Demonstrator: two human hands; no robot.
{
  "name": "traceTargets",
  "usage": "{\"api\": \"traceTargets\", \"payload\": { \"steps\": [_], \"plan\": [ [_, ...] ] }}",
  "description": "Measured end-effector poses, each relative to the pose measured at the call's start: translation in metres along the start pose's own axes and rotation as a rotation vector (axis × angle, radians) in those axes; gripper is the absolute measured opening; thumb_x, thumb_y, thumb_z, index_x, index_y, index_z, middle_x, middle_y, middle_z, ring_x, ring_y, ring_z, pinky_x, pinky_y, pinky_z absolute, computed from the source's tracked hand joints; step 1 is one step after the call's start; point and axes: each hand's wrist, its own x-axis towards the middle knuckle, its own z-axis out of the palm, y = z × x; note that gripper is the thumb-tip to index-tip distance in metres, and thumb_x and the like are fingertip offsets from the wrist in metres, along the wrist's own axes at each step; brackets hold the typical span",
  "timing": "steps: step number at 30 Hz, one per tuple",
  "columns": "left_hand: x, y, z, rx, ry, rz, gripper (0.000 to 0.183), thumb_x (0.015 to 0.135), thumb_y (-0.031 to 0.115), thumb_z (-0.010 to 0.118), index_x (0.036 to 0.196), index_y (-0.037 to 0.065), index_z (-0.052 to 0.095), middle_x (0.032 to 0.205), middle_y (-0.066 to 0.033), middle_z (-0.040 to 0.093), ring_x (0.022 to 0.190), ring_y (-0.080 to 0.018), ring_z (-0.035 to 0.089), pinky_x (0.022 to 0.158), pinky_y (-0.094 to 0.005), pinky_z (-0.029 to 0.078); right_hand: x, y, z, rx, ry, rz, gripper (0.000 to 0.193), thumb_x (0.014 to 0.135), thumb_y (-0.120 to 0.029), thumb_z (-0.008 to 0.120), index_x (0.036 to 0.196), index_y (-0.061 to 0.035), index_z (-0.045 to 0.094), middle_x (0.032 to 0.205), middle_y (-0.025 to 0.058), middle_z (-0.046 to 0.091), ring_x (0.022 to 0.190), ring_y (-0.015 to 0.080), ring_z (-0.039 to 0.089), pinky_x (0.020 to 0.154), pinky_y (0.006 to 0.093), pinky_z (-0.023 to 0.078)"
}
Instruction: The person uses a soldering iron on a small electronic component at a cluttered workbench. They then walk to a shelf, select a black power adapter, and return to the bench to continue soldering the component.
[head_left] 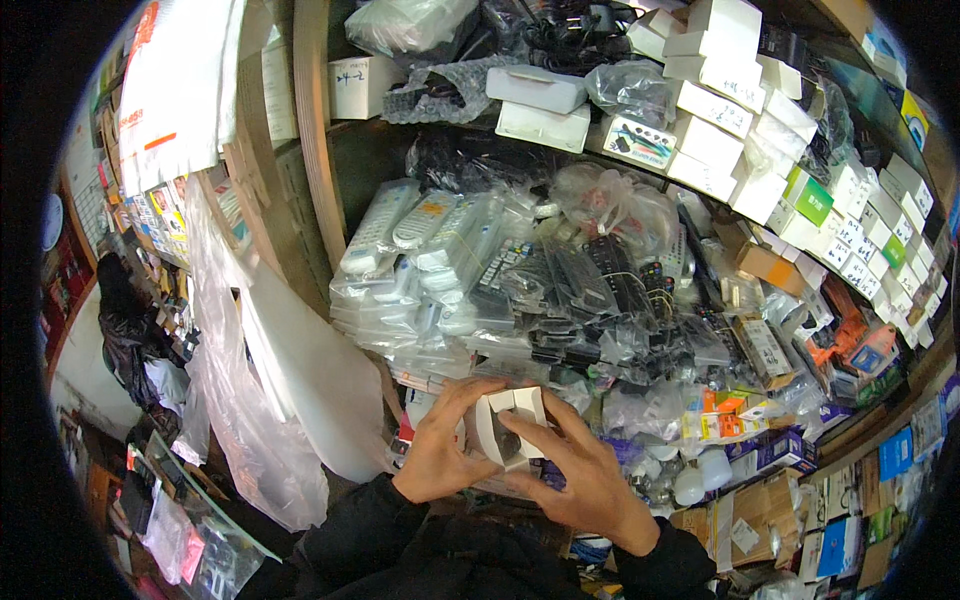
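Note:
A small white cardboard box [487, 428] is held up in front of my chest, its top open toward me. My left hand [438, 452] is closed round the box's left side, fingers along the far edge and thumb at the near edge. On the other side, my right hand [588, 475] grips the box too; one finger lies across the opening and the thumb is at the near lower side. Something dark shows inside the box, but I cannot make out what it is.
Bagged white remote controls [385, 225] and black remotes [570, 275] crowd the shelf beyond my hands. White boxes [715, 125] are stacked above and to the right. Light bulbs [690, 485] lie at right. Plastic sheeting [225, 380] hangs at left; a person [125, 310] is farther left.

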Motion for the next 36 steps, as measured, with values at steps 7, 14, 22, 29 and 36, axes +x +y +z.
{"api": "traceTargets", "payload": {
  "steps": [7,14,22,29,36],
  "plan": [
    [-0.002,-0.001,0.004,-0.084,-0.051,-0.126,0.091,0.067,0.011,0.094,0.148,0.006,0.056,0.142,-0.0186,0.062,0.132,-0.0365,0.061,0.112,-0.0442,0.048,0.009,0.000,-0.011,-0.006,-0.079,-0.006,0.069,0.082,-0.023,0.092,0.145,-0.0107,0.067,0.167,0.0214,0.041,0.145,0.0416,0.054,0.113,0.0472,0.052],
    [-0.004,-0.008,0.003,-0.102,-0.117,-0.184,0.095,0.069,0.017,0.095,0.152,0.005,0.051,0.141,-0.0197,0.061,0.132,-0.0357,0.061,0.112,-0.0435,0.049,0.008,0.005,-0.013,-0.158,-0.115,-0.017,0.070,0.084,-0.033,0.091,0.145,-0.0105,0.065,0.169,0.0200,0.038,0.146,0.0410,0.054,0.112,0.0475,0.053],
    [-0.008,-0.003,-0.001,-0.036,-0.163,-0.157,0.093,0.069,0.018,0.095,0.150,0.001,0.052,0.141,-0.0213,0.061,0.131,-0.0380,0.061,0.111,-0.0425,0.049,0.005,0.006,-0.013,-0.098,-0.182,0.088,0.097,0.082,-0.042,0.091,0.162,-0.0113,0.046,0.171,0.0168,0.037,0.145,0.0408,0.053,0.113,0.0475,0.051],
    [-0.013,-0.005,0.002,-0.073,-0.283,-0.121,0.091,0.070,0.017,0.094,0.150,0.002,0.053,0.146,-0.0220,0.058,0.138,-0.0407,0.056,0.116,-0.0440,0.045,0.001,0.014,-0.016,-0.185,-0.253,0.019,0.106,0.083,-0.051,0.087,0.164,-0.0058,0.036,0.166,0.0192,0.042,0.141,0.0434,0.056,0.108,0.0479,0.054],
    [-0.010,0.004,-0.002,-0.089,-0.360,-0.145,0.095,0.073,0.026,0.097,0.152,0.004,0.050,0.152,-0.0193,0.055,0.140,-0.0370,0.056,0.116,-0.0443,0.047,-0.024,0.041,0.003,-0.015,-0.099,0.022,0.101,0.079,-0.044,0.095,0.157,-0.0054,0.044,0.156,0.0223,0.050,0.133,0.0425,0.063,0.102,0.0481,0.057]
  ]
}}
